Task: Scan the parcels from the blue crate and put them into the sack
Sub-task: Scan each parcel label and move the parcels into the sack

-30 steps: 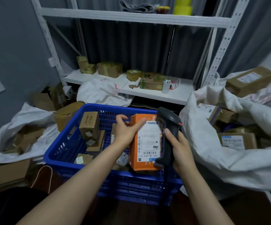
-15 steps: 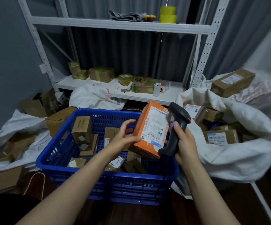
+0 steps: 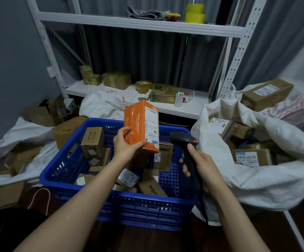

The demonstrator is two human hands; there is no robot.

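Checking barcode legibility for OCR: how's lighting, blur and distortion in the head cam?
Head view: dim, flat room light, no glare on the orange parcel; its label shows but the print is too soft to read; wide-angle bend bows the shelf uprights; right sack edge smeared; left hand and scanner fairly sharp.

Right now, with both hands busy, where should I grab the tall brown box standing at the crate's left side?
Take the brown box by its upper half, coming straight down from above. It stands upright against the left wall of the blue crate, so its top and two broad faces are free, probably the only clear way in. The left hand holds the orange parcel; the right hand holds the scanner.
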